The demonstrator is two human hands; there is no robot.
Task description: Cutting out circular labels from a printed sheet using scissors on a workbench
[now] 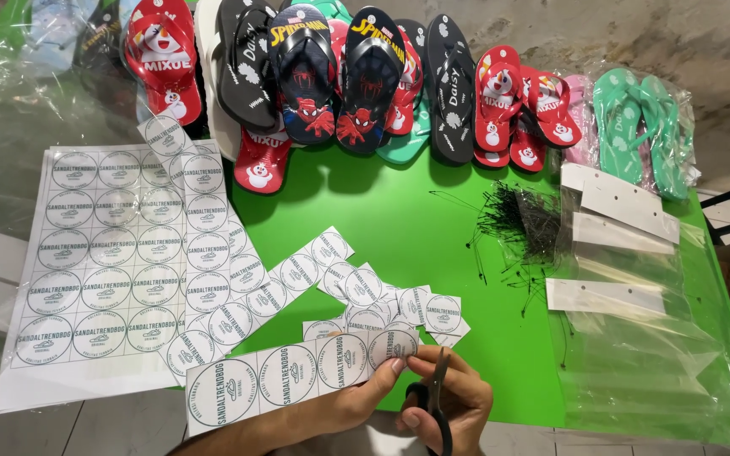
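Observation:
My left hand (pixel 363 397) pinches the right end of a paper strip (pixel 289 376) printed with several round labels, holding it low over the front of the green table (pixel 399 219). My right hand (pixel 454 404) grips black-handled scissors (pixel 438 397), their blades pointing up at the strip's right end beside my left fingertips. A heap of cut square labels (pixel 382 300) lies just beyond the strip.
A full sheet of round labels (pixel 116 253) lies at the left, with cut strips (pixel 255 291) fanning from it. Several pairs of flip-flops (pixel 340 76) line the far edge. Black plastic tag pins (pixel 521 224) and clear bags with white headers (pixel 627 253) sit at the right.

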